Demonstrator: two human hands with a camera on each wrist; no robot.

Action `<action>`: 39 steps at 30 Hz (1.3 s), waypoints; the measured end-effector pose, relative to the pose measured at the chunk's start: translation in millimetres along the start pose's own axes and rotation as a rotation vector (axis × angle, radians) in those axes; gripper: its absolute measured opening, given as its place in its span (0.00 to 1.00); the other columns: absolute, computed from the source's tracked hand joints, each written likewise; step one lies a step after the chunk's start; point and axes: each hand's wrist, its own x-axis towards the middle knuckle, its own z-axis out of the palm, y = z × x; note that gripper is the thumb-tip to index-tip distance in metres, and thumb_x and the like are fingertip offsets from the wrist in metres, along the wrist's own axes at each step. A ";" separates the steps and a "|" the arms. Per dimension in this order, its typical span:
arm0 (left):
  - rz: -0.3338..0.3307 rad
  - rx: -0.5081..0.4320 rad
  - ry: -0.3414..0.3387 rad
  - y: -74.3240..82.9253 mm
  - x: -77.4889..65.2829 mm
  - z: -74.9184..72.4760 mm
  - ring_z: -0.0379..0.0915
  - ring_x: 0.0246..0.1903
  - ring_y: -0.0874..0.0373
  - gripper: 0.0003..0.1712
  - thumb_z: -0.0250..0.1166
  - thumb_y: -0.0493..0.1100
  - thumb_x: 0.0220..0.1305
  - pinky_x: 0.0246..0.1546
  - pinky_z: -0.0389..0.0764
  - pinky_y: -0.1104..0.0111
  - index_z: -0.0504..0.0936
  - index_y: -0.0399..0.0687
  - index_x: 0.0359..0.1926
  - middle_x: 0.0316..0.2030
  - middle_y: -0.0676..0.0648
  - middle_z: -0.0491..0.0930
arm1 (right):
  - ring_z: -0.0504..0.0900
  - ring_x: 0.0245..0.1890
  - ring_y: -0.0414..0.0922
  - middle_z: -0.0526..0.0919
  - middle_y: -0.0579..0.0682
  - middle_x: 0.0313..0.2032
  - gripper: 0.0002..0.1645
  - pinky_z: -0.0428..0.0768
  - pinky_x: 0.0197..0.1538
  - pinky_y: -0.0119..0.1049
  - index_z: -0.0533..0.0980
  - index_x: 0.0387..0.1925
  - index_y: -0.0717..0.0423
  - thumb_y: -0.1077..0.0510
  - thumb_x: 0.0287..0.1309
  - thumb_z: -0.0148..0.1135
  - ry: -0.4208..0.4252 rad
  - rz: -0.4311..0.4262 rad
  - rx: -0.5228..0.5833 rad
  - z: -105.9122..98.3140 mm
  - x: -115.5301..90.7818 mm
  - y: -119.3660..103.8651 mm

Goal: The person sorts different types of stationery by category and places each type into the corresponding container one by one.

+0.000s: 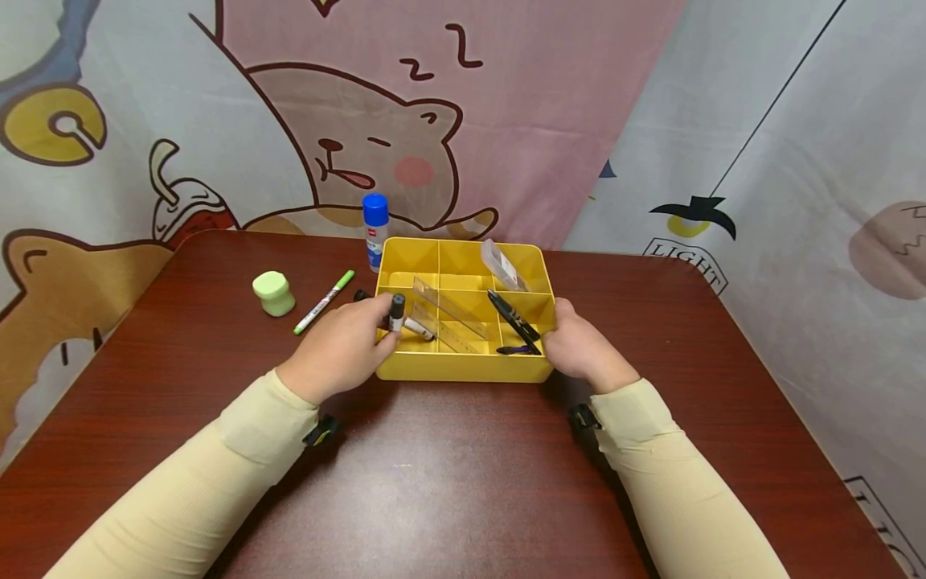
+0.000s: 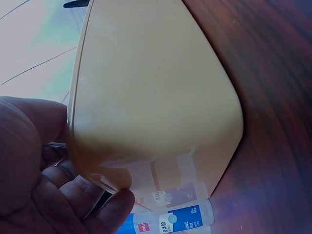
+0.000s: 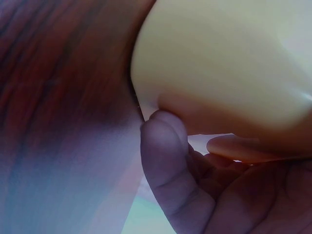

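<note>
In the head view, a yellow box (image 1: 463, 368) with six compartments stands on the table (image 1: 463, 474), between the person's two hands. The left grip (image 1: 343, 346) curls over its left wall near the front corner, and the right grip (image 1: 582, 350) clasps the opposite wall. A short black-capped marker (image 1: 397, 310) shows beside the left fingers; whether they pinch it too, I cannot tell. Inside the box lie a white-bodied pen (image 1: 419, 328) at front left, clear rulers (image 1: 452, 310) across the front compartments, black pens (image 1: 512, 315) at front right, and a clear case (image 1: 499, 264) tilted at the back right.

Taking the box as the place for stationery, the work looks well advanced yet unfinished: these pieces are in, while a green-capped marker (image 1: 323, 302), a pale green pot (image 1: 273, 293) and a blue-capped glue bottle (image 1: 374, 233) are outside it, left on the table. The bottle stands just beside the back left corner.

The left wrist view shows the fingers bent round the rim, with only a small gap between thumb and fingers, and the glue bottle near the fingertips.

In the right wrist view, one digit presses the outer wall while others curl beside the rim; the contents are hidden here.
</note>
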 end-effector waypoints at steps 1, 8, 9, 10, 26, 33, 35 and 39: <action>-0.002 -0.001 -0.002 0.1 -0.1 -0.1 0.72 0.30 0.60 0.10 0.63 0.45 0.60 0.27 0.76 0.61 0.70 0.52 0.37 0.33 0.51 0.78 | 0.73 0.39 0.53 0.75 0.65 0.44 0.33 0.72 0.48 0.51 0.54 0.59 0.67 0.62 0.50 0.45 0.001 -0.001 0.000 0.1 0.0 0.1; 0.002 0.003 0.004 -0.1 0.1 0.6 0.72 0.30 0.60 0.10 0.63 0.45 0.60 0.26 0.76 0.61 0.70 0.52 0.37 0.33 0.51 0.78 | 0.73 0.38 0.53 0.75 0.65 0.44 0.33 0.72 0.48 0.51 0.53 0.59 0.67 0.62 0.50 0.45 0.004 -0.003 -0.002 0.4 0.7 0.7; 0.004 0.003 0.006 -0.3 0.2 0.8 0.73 0.30 0.60 0.10 0.63 0.45 0.60 0.27 0.76 0.61 0.70 0.52 0.37 0.33 0.51 0.78 | 0.73 0.38 0.54 0.75 0.66 0.44 0.33 0.72 0.48 0.51 0.53 0.60 0.67 0.62 0.50 0.45 0.003 -0.005 -0.003 0.3 0.6 0.8; 0.005 0.003 0.007 -0.4 0.4 1.0 0.73 0.30 0.60 0.10 0.63 0.45 0.60 0.27 0.76 0.61 0.70 0.52 0.37 0.33 0.51 0.79 | 0.73 0.38 0.54 0.75 0.66 0.44 0.33 0.72 0.48 0.51 0.53 0.59 0.67 0.62 0.50 0.45 0.003 -0.004 -0.002 0.2 0.6 0.7; 0.008 0.003 0.016 -1.6 1.0 2.5 0.73 0.32 0.59 0.09 0.62 0.45 0.60 0.28 0.76 0.60 0.69 0.52 0.37 0.33 0.51 0.79 | 0.73 0.38 0.53 0.75 0.66 0.44 0.32 0.72 0.48 0.51 0.54 0.59 0.68 0.62 0.51 0.44 0.009 -0.014 -0.008 0.4 1.4 1.6; 0.011 0.005 0.023 -1.3 0.7 2.8 0.74 0.32 0.59 0.09 0.62 0.45 0.60 0.27 0.76 0.60 0.70 0.52 0.37 0.34 0.50 0.79 | 0.73 0.37 0.54 0.75 0.65 0.43 0.32 0.72 0.47 0.51 0.53 0.59 0.68 0.62 0.51 0.45 0.008 -0.013 -0.001 0.6 1.0 1.1; 0.012 0.007 0.024 -1.1 0.6 2.9 0.74 0.32 0.59 0.09 0.62 0.45 0.60 0.27 0.76 0.60 0.70 0.52 0.37 0.34 0.50 0.79 | 0.73 0.37 0.54 0.75 0.65 0.44 0.32 0.72 0.47 0.51 0.53 0.59 0.68 0.62 0.51 0.45 0.007 -0.012 0.003 0.5 1.1 1.1; 0.013 0.009 0.025 -0.8 0.6 3.1 0.74 0.32 0.59 0.09 0.62 0.45 0.60 0.28 0.76 0.60 0.70 0.52 0.37 0.34 0.50 0.79 | 0.72 0.38 0.54 0.75 0.66 0.44 0.32 0.72 0.47 0.51 0.53 0.59 0.68 0.62 0.51 0.45 0.005 -0.014 0.007 0.0 1.0 0.8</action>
